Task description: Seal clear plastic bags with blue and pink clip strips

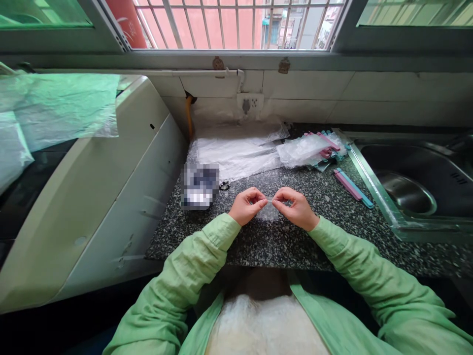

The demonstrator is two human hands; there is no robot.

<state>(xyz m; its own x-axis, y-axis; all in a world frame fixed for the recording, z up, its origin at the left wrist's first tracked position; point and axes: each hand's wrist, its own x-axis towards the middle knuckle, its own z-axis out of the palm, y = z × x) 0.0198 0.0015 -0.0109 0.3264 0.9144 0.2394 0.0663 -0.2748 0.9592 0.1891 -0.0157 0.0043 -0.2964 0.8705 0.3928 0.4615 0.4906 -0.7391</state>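
Observation:
Over the speckled countertop (251, 246), a small clear plastic bag (268, 213) hangs from its pale top edge. My left hand (248, 206) pinches one end of that edge between thumb and fingertips. At the other end, my right hand (293, 207) pinches it the same way, with a short stretch of the edge showing between the two. To the right of my hands lie a pink flat strip (347, 184) and a light blue flat strip (355, 188), side by side.
Behind my hands are large clear plastic sheets (238, 153) and a pile of plastic bags (303, 150) with pink and blue strips. A blurred-out object (200, 187) stands to the left. A metal sink (393, 217) bounds the right, a large beige appliance (125, 197) the left.

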